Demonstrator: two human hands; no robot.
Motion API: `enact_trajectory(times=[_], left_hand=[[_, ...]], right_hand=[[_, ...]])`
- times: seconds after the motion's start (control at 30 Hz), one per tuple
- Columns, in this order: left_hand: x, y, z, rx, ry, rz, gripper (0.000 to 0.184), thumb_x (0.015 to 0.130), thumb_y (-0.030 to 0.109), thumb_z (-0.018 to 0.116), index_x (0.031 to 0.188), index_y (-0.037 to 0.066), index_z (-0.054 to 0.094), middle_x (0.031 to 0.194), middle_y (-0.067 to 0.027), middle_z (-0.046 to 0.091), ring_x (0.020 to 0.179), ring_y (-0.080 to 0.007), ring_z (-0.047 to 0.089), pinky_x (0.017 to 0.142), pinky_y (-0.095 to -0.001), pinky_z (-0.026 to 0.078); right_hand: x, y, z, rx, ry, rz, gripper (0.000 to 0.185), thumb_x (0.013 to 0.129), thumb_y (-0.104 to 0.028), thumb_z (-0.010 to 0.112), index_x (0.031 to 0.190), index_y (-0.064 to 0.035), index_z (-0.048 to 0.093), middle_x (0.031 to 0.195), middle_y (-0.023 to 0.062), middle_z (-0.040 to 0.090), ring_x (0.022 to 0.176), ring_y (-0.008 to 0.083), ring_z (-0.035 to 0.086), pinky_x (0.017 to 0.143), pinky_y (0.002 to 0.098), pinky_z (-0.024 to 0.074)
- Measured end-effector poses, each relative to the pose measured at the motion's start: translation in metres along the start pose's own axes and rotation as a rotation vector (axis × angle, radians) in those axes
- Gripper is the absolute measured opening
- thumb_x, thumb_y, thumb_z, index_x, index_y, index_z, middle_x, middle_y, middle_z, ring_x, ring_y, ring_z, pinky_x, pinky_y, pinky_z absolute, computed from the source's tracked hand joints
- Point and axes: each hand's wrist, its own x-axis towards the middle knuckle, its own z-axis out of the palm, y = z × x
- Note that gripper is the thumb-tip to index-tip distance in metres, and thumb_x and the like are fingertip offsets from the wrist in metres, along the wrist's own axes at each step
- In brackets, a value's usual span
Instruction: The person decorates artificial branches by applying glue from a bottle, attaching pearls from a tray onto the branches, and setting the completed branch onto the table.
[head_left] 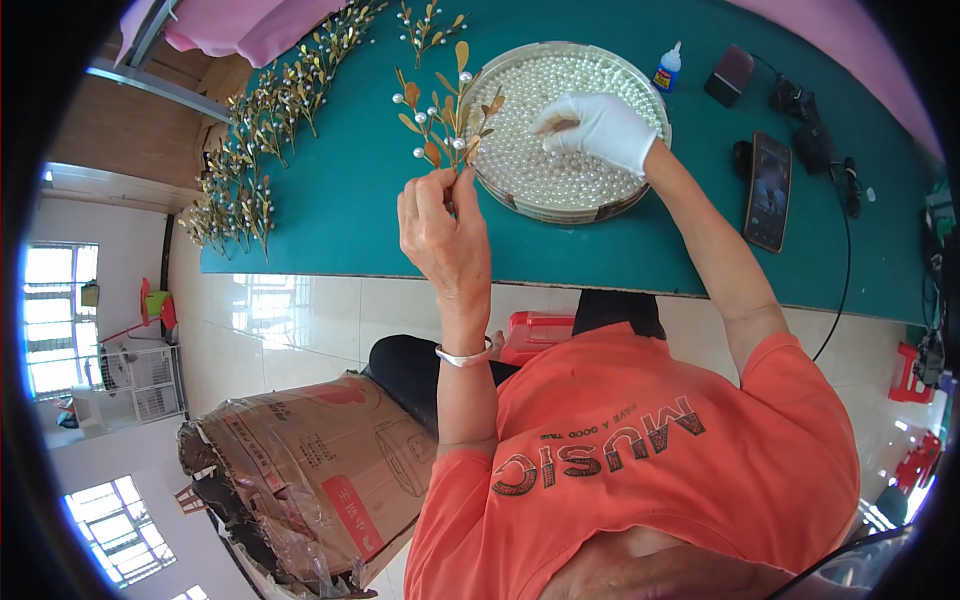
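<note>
My bare left hand point(443, 222) pinches the stem of an artificial branch point(447, 120) and holds it upright at the table's near edge. Gold-brown leaves and several white pearl beads sit along its twigs. In a white glove, my right hand point(598, 132) reaches over a round tray point(572, 214) filled with loose white pearl beads point(545, 85). Its thumb and fingertips are drawn together just above or among the beads; whatever may be between them is hidden. The branch's right-hand leaves overlap the tray's left rim.
Finished-looking branches point(290, 105) lie along the left of the green table point(350, 215), with another sprig point(428, 30) at the back. Right of the tray are a small glue bottle point(668, 68), a dark box point(729, 76), a phone point(768, 192) and cables. A cardboard box point(320, 470) stands below left.
</note>
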Motion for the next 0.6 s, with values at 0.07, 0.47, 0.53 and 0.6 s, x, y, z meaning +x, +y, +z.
enact_trajectory(times=[0.07,0.47,0.53,0.6], left_hand=[[0.001,0.001,0.001,0.016,-0.018,0.029,0.018,0.080,0.003,0.077,0.084,0.004,0.059,0.076,-0.0050,0.058,0.066,-0.0200,0.053,0.055,-0.0340,0.042],[-0.002,0.006,0.016,0.005,-0.070,0.094,0.020,0.078,0.001,0.076,0.084,0.005,0.057,0.078,-0.0084,0.058,0.071,-0.0271,0.055,0.060,-0.0386,0.044],[-0.002,0.006,0.017,0.000,-0.067,0.097,0.020,0.078,0.001,0.076,0.084,0.005,0.057,0.078,-0.0084,0.057,0.071,-0.0273,0.055,0.060,-0.0388,0.044],[-0.001,0.006,0.017,-0.004,-0.064,0.101,0.020,0.078,0.000,0.075,0.084,0.005,0.057,0.078,-0.0084,0.057,0.071,-0.0275,0.055,0.060,-0.0390,0.044]], right_hand=[[-0.005,-0.007,-0.003,0.274,0.085,-0.084,0.020,0.083,0.000,0.072,0.103,0.0002,0.070,0.099,0.0070,0.071,0.088,0.0149,0.068,0.075,0.0279,0.0568],[-0.008,-0.011,-0.003,0.816,0.025,-0.064,0.028,0.086,0.001,0.070,0.113,0.0039,0.063,0.112,0.0171,0.068,0.100,0.0268,0.070,0.086,0.0367,0.0603],[-0.007,-0.010,-0.003,0.853,0.013,-0.067,0.027,0.087,0.001,0.068,0.113,0.0041,0.062,0.113,0.0180,0.067,0.101,0.0273,0.069,0.086,0.0365,0.0601],[-0.007,-0.010,-0.004,0.945,0.030,-0.029,0.024,0.089,-0.001,0.066,0.113,0.0044,0.061,0.115,0.0192,0.067,0.104,0.0284,0.068,0.088,0.0362,0.0597]])
